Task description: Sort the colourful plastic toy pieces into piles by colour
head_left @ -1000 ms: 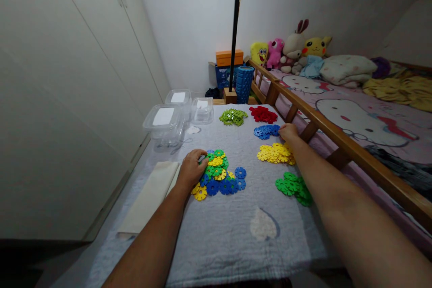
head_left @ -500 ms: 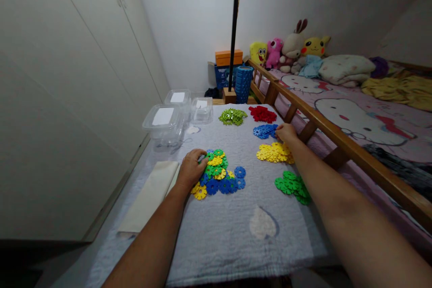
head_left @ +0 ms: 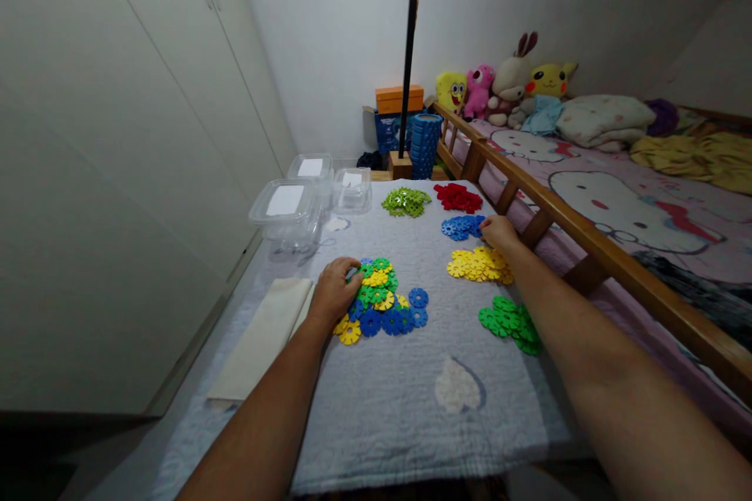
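Observation:
My left hand rests at the left side of a mixed pile of green, yellow and blue plastic snowflake discs. Its thumb and fingers are apart, with the fingertips touching the pile's upper left edge. Farther right, my right hand is closed in a pinch at the right edge of the blue disc pile; a darker blue disc shows at its fingertips. Below that hand lies a pile of yellow discs, partly covered by my wrist. A green disc pile is beside my right forearm.
Lime green pieces and red pieces form piles at the back. Clear lidded boxes stand at the back left. A folded beige cloth lies on the left. A wooden bed rail runs along the right side.
Both hands stay in nearly the same places. My right hand's fingers shift very slightly at the blue pile, and the whole view moves a little.

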A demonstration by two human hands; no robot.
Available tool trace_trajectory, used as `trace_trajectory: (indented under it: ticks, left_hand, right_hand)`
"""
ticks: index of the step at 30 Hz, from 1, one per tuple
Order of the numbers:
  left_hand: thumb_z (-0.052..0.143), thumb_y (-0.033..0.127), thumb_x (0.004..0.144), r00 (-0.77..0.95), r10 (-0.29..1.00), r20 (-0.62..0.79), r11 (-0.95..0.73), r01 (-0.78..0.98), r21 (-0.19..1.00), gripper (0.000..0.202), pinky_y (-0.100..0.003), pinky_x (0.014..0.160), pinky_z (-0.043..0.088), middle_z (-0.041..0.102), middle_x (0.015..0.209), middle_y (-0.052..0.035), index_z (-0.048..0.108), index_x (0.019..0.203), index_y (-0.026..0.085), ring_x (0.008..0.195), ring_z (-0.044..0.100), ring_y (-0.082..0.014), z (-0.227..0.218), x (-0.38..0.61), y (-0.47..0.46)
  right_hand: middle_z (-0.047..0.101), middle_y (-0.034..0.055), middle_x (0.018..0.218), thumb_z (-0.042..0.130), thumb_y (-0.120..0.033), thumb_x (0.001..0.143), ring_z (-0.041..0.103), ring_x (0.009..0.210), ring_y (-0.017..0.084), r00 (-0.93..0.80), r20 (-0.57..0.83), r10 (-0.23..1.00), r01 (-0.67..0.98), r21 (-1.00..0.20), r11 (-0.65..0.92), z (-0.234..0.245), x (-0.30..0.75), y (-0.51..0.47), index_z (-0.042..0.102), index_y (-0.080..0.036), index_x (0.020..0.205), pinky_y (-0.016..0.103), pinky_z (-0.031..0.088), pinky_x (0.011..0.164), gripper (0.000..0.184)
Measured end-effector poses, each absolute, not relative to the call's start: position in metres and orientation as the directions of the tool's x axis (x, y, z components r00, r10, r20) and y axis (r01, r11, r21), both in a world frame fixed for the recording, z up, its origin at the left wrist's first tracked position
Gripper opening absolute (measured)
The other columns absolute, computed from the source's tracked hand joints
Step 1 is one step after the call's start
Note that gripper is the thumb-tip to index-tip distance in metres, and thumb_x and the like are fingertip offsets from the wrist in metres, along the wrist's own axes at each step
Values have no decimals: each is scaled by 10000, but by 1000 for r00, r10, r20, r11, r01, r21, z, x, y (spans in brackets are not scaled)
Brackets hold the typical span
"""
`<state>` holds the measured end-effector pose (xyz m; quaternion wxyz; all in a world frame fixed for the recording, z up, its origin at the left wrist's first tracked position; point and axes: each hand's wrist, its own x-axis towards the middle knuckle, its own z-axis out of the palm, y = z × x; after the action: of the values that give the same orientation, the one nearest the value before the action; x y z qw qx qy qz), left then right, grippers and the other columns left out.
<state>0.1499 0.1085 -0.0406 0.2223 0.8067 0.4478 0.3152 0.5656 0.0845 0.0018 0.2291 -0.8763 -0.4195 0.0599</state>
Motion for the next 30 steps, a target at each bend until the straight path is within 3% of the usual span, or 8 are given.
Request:
trace_trajectory:
  ticks: [9,16,21,26,28,30]
  left_hand:
    - [535,317,838,406,858,314,-508,587,630,247,-445,1002,469,708,1089,-96,682,999,201,1064,631,-273,-45,149,111]
    - [544,320,833,398,863,310,-499,581,643,248,-443,1004,472,706,1086,-96,683,998,198,1066,630,-273,-46,149,111]
    - [540,318,829,363,882,299,-462,550,696,254,-415,997,486,706,1078,-82,685,1004,204,1047,638,-249,-44,149,111]
    - [510,303,845,268,916,300,-397,488,777,277,-397,1020,484,707,1097,-72,697,1020,200,1064,643,-232,-40,149,110]
    - [508,299,847,230,930,285,-362,452,815,289,-398,1029,482,708,1122,-71,702,1035,197,1078,643,-230,-40,149,110]
    - [516,302,848,210,943,259,-325,413,851,293,-393,1012,496,714,1120,-66,705,1046,199,1067,650,-225,-41,150,110]
  right_hand:
    - [771,91,906,551,-61,713,689,828,188,657,69,750,690,-455,-563,6,558,80,778,-119,893,216,452,662,296]
    - [760,88,848,532,-66,711,687,776,193,660,55,749,674,-482,-559,5,552,79,769,-104,925,234,464,656,321]
    - [760,86,922,520,-63,708,688,894,205,640,99,762,699,-488,-523,10,544,78,757,-128,904,249,482,757,314]
    - [751,87,939,531,-88,764,668,903,193,447,174,878,799,-519,-304,16,495,82,732,-147,894,262,477,802,247]
    - [748,47,874,564,-112,782,661,826,161,333,136,933,816,-537,-213,18,461,82,727,-164,883,227,468,746,198]
    - [738,38,840,565,-136,826,645,785,150,88,38,995,832,-552,-53,21,426,79,724,-154,934,222,451,711,193]
